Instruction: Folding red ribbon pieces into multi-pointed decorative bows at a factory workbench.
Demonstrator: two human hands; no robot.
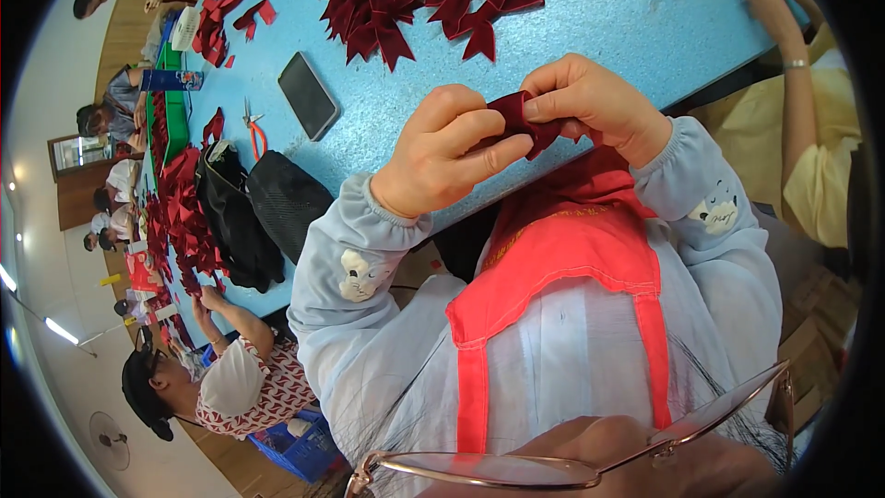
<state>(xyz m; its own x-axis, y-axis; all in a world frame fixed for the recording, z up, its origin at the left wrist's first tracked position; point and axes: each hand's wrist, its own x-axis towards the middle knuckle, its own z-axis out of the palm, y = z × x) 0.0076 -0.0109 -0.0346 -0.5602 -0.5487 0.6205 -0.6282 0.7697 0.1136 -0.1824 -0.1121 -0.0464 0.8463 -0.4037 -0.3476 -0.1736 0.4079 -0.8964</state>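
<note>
Dark red velvet ribbon is folded between my two hands, just above the near edge of the table. My left hand is closed on its left part, fingers curled. Thumb and fingers of my right hand pinch the ribbon's right end, and a bit of red shows below them. My fingers hide much of the fold. Beyond my hands lie a heap of finished dark red bows and a looser group of bows. A dark phone rests left of them.
Orange-handled cutters lie by a black bag and a black mesh pouch. More red ribbon and a green tray line the left side of the blue table. Co-workers sit left; another's hands are at right.
</note>
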